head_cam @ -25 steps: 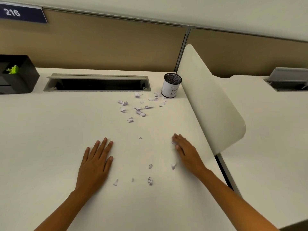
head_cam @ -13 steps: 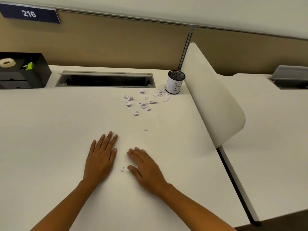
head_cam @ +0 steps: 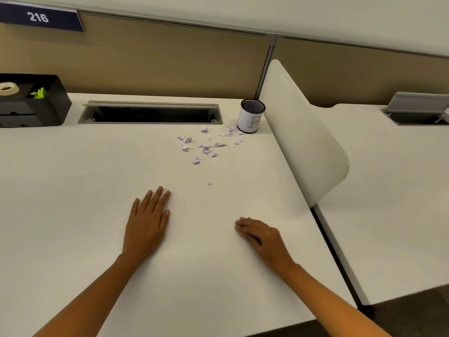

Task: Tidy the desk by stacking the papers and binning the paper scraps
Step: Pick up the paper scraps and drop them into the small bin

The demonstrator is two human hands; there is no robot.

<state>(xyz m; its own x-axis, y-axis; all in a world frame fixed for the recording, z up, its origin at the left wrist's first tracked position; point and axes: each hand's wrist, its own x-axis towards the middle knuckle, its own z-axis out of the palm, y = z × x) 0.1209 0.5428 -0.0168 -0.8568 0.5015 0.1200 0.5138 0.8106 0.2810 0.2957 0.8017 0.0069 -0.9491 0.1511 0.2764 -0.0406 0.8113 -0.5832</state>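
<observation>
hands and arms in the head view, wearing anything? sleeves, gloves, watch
Nothing worn. The left hand and right hand are bare, without gloves, and no rings or watch show. Both forearms are uncovered to the frame edge, no sleeves visible.

Office: partitioned desk (head_cam: 97,190), numbered sign (head_cam: 38,18)

Matt smooth desk (head_cam: 73,190), crumpled paper scraps (head_cam: 206,147), mesh cup (head_cam: 251,116)

Your two bare hands, left (head_cam: 148,223) and right (head_cam: 261,235), share one white desk (head_cam: 73,190) with roughly twenty pale lilac paper scraps (head_cam: 209,144), one black mesh cup (head_cam: 251,115) and one black plastic organiser (head_cam: 31,100).
</observation>
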